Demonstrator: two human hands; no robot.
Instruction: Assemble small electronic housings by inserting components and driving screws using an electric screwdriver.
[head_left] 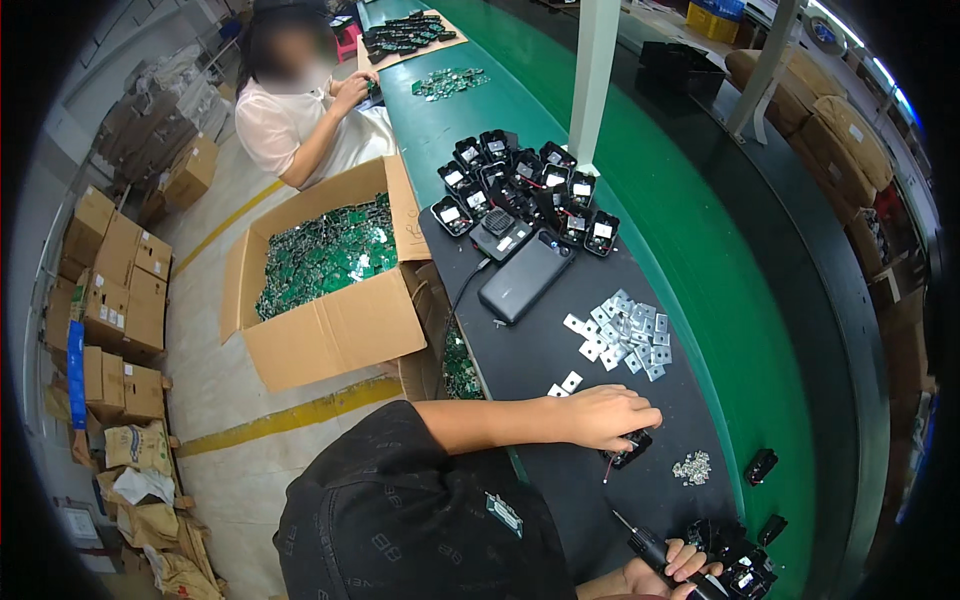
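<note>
My left hand [607, 416] reaches across the dark work mat, its fingers curled down over a small black plastic housing [628, 452] with a short red wire at its lower end. Part of the housing is hidden under the fingers. My right hand [672, 572], low in the view, is wrapped round a black electric screwdriver [648, 545]; its thin bit points up and left toward the housing. A little heap of small silver screws [692, 468] lies right of the housing. Beyond my left hand are flat silver metal plates [630, 335], each with a hole.
Several black housings [525, 185] pile up farther back, beside a black power bank [527, 277] and a cabled device [500, 235]. More housings [745, 570] lie at lower right. A cardboard box [335, 345] of green circuit boards stands left. Another person [310, 120] works at the far left.
</note>
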